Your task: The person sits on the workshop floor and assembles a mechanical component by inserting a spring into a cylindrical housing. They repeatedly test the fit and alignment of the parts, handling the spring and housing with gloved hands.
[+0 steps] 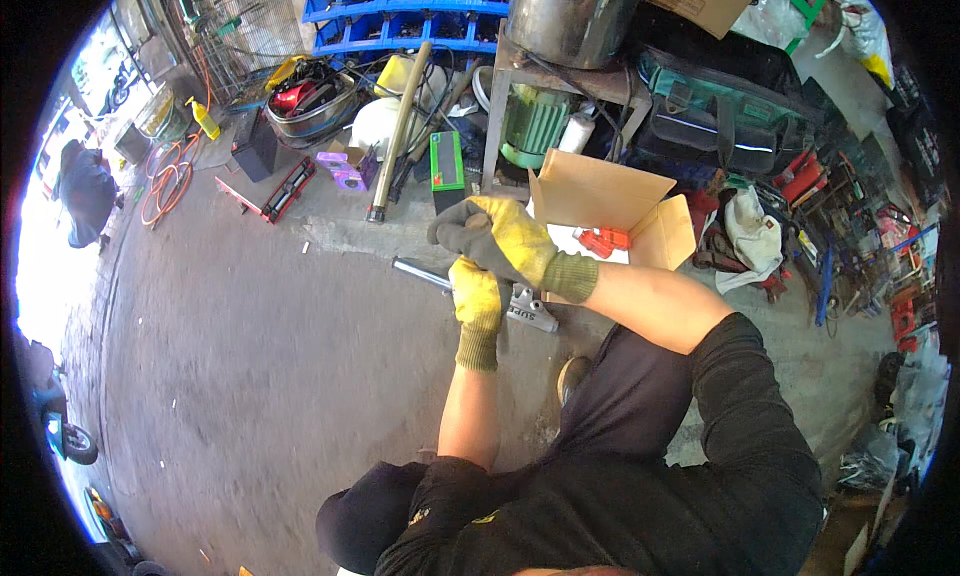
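Observation:
Both my hands wear yellow and grey work gloves. My left hand (477,298) is closed around a shiny metal tube with a cast bracket end (528,309), holding it just above the concrete floor. My right hand (497,238) is closed over the top of the same part, just above my left hand; what its fingers grip is hidden. The tube's bare end (412,270) sticks out to the left. My knees and black clothes fill the lower part of the view.
An open cardboard box (600,201) with a red part inside sits just right of my hands. Behind stand a green motor (530,121), a green battery (446,163), a long pipe (398,136), blue bins (400,11) and a steel drum (565,16). Tool bags and clutter line the right side.

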Motion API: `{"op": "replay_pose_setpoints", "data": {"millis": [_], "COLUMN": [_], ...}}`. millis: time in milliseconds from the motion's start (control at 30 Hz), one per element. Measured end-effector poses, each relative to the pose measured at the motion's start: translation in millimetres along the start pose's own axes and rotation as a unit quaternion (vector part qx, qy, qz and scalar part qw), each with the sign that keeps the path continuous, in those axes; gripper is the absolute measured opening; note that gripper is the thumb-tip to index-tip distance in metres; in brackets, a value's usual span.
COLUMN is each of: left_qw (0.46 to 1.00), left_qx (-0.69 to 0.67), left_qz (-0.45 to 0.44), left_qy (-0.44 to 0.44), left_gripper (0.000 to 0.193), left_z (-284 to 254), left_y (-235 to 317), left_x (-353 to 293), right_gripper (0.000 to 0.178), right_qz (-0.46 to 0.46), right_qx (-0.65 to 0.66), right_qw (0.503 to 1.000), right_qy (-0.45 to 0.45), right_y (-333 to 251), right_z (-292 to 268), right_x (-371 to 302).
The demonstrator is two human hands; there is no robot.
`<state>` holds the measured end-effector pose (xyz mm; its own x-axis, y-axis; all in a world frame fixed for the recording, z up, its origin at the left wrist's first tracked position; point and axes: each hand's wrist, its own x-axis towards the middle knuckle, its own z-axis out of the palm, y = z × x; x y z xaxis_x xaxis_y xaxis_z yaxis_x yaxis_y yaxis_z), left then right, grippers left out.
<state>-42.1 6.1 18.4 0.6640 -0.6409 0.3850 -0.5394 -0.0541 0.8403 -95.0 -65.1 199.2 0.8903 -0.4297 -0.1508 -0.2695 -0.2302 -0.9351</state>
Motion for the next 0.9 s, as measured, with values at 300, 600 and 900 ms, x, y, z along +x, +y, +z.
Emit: {"op": "replay_pose_setpoints", "data": {"millis": [300, 600, 900], "left_qw": [0.918, 0.997, 0.931], "left_qx": [-0.361, 0.013, -0.330], "left_qz": [0.104, 0.067, 0.006], "left_qy": [-0.123, 0.046, -0.157], "left_gripper": [0.043, 0.029, 0.046], "left_z": [-70, 4, -69], "left_y": [29, 18, 35], "left_x": [-8, -7, -1], "right_gripper": [0.041, 0.031, 0.031], "right_qz": [-0.048, -0.017, -0.109], "right_qx": [-0.070, 0.008, -0.057], "right_qw": [0.913, 1.000, 0.932], "right_qy": [-0.400, -0.016, -0.341], "right_y": [-29, 12, -18], "right_z": [-49, 3, -42], "right_x": [-16, 6, -13]}}
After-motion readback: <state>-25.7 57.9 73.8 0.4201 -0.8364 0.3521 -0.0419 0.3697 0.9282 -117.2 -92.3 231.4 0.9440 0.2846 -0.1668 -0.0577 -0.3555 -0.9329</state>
